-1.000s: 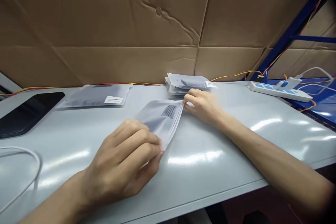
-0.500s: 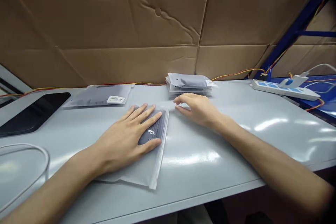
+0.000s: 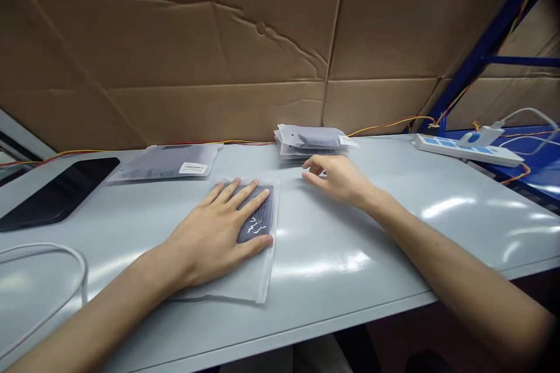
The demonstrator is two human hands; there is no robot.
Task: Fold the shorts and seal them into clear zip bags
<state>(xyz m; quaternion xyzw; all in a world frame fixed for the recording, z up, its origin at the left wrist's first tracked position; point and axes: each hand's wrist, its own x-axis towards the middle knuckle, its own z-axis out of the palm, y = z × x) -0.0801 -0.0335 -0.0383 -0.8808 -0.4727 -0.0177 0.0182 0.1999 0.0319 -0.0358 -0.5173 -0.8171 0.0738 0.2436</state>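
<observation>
My left hand [image 3: 219, 233] lies flat with spread fingers on a frosted zip bag [image 3: 245, 282]. Inside the bag is a dark flat item [image 3: 256, 224] with white marks, partly hidden under the hand. To the right, my right hand [image 3: 336, 178] hovers over or rests on the table, its fingers curved and a gap between thumb and fingertips; nothing shows in it. Just behind that hand sits a stack of frosted bags [image 3: 312, 137] holding dark contents, the top one with a white label.
At the back left lies another labelled frosted bag [image 3: 170, 163]. A black tablet-like slab [image 3: 61, 189] and a white cable [image 3: 81, 271] are on the left. A power strip [image 3: 468, 150] with a white plug lies far right. Cardboard [image 3: 262, 64] walls the table's [image 3: 350, 303] back.
My right hand has moved slightly right, away from the zip bag's edge. My left hand stays spread on the bag, which has shifted a little. The view has tilted slightly.
</observation>
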